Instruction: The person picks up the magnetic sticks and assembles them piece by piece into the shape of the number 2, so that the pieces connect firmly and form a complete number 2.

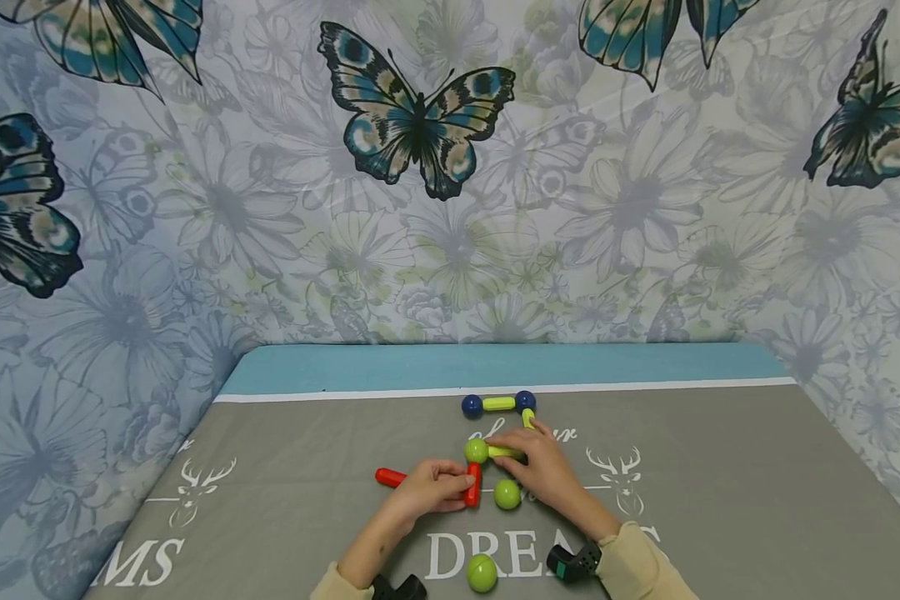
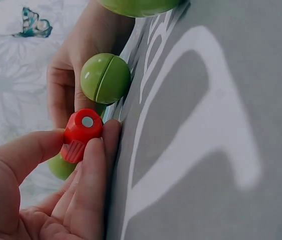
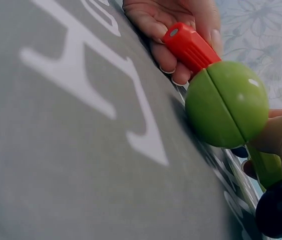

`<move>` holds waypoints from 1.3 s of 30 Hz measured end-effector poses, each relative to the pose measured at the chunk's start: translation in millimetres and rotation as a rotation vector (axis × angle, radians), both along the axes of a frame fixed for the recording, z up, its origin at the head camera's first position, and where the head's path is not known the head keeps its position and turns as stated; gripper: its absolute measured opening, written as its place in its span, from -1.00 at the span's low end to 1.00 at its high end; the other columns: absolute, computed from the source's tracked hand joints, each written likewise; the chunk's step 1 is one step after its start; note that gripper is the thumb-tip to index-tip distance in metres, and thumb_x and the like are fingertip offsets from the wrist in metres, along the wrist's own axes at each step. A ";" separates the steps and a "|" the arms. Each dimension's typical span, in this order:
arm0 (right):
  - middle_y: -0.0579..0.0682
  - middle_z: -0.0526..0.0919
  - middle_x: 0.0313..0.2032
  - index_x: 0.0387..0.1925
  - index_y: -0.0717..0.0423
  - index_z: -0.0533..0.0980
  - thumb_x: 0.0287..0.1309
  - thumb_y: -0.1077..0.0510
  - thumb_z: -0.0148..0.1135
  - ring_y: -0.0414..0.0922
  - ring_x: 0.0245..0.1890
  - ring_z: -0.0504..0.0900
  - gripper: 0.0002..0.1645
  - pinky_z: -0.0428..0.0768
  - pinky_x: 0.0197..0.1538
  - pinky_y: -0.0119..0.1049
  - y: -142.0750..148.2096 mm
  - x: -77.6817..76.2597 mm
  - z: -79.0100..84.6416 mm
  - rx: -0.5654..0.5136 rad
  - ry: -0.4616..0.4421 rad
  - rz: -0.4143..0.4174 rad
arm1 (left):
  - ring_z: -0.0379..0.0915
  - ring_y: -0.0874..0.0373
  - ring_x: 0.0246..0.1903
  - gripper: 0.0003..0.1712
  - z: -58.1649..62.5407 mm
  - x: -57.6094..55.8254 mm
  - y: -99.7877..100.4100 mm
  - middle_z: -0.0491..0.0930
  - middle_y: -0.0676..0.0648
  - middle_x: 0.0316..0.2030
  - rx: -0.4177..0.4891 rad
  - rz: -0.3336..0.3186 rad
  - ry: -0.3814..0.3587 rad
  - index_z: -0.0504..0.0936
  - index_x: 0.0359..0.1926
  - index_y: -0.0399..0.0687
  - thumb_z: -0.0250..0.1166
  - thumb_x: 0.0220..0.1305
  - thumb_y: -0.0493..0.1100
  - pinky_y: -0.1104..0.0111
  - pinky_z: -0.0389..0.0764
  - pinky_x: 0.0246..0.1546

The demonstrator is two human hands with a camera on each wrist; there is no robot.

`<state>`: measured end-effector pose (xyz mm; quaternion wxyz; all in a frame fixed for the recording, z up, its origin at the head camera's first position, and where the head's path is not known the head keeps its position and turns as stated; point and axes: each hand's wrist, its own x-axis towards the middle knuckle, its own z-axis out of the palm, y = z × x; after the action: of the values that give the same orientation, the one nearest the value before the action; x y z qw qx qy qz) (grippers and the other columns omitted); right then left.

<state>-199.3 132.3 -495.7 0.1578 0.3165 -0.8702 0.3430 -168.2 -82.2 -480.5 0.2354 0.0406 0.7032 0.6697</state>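
Between thumb and fingers, my left hand (image 1: 431, 487) pinches a red toy rod (image 1: 473, 485), which has a pale round spot on its end in the left wrist view. The rod's far end meets a green ball (image 1: 476, 451). My right hand (image 1: 546, 467) holds a yellow-green rod (image 1: 504, 452) beside that ball, thumb and fingers on either side. Beyond it, another yellow-green rod (image 1: 498, 403) joins two dark blue balls, one left (image 1: 472, 406) and one right (image 1: 525, 401). A short yellow-green rod (image 1: 528, 417) runs from the right one, partly hidden by my right hand.
A loose green ball (image 1: 507, 493) sits between my hands; another green ball (image 1: 482, 573) lies nearer me. A second red rod (image 1: 390, 477) lies left, partly behind my left hand. The grey printed cloth (image 1: 307, 450) covers the table, with a blue strip (image 1: 390, 367) at its back.
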 end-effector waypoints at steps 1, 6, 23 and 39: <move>-0.11 0.66 -0.20 -0.12 -0.01 0.65 -0.05 0.22 0.43 -0.14 -0.12 0.58 -0.64 0.09 0.25 0.13 -0.1 0.0 0.0 -0.001 -0.001 0.000 | 0.58 0.17 -0.42 -0.70 -0.4 -0.3 0.0 0.64 -0.14 -0.36 0.002 0.000 -0.002 0.54 -0.13 -0.50 0.24 0.23 -0.28 0.27 0.62 -0.30; -0.10 0.66 -0.21 -0.12 0.00 0.65 -0.05 0.22 0.43 -0.14 -0.14 0.58 -0.64 0.11 0.24 0.12 -0.4 -0.5 -0.4 0.002 0.014 0.001 | 0.58 0.15 -0.40 -0.70 -1.1 -1.0 0.2 0.64 -0.16 -0.34 0.015 0.001 -0.008 0.53 -0.12 -0.50 0.24 0.23 -0.29 0.26 0.61 -0.28; -0.11 0.66 -0.20 -0.14 0.01 0.65 -0.03 0.20 0.43 -0.14 -0.12 0.58 -0.67 0.11 0.24 0.14 -2.0 -1.4 0.1 0.017 0.027 0.011 | 0.56 0.21 -0.38 -0.65 1.7 -1.7 2.6 0.63 -0.11 -0.33 0.047 0.016 -0.008 0.54 -0.10 -0.51 0.24 0.26 -0.23 0.32 0.61 -0.29; -0.05 0.64 -0.19 -0.13 0.12 0.64 -0.08 0.27 0.44 -0.06 -0.14 0.56 -0.63 0.49 -0.05 -0.04 3.6 20.8 20.4 -0.045 0.082 -0.021 | 0.55 0.24 -0.45 -0.68 -0.1 -4.9 3.9 0.63 -0.09 -0.39 0.047 0.035 -0.016 0.57 -0.15 -0.54 0.24 0.25 -0.27 0.39 0.61 -0.35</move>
<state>-178.5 135.9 -475.3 0.2038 0.3175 -0.8583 0.3479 -173.1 -78.3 -480.6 0.2283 0.0285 0.6859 0.6903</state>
